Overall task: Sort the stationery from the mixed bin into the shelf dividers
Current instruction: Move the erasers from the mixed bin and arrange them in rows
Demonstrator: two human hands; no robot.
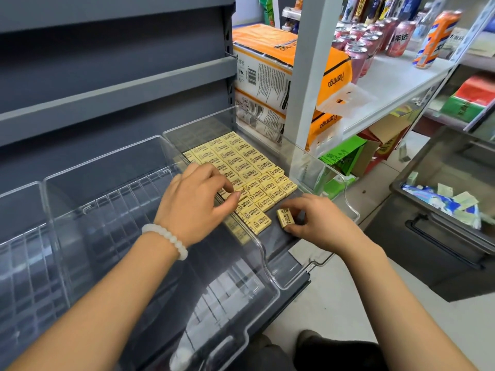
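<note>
The right hand (318, 222) pinches one small yellow eraser (285, 217) between thumb and fingertips, holding it tilted just above the dark floor at the front of the clear plastic divider (325, 167). The left hand (197, 199), a white bead bracelet (166, 238) on its wrist, reaches over the divider's wall, its curled fingertips pressing on the laid erasers (241, 162); whether it holds one I cannot tell. Those erasers are flat rectangular blocks in pale yellow printed wrappers, packed edge to edge in rows from the back of the divider toward the front, the held one just beside the nearest row. Left of this stands a second glossy, ribbed divider (107, 199). Well to the right, a grey bin (439, 236) on the floor holds loose packets, and cans (356, 54) stand on a white shelf.
</note>
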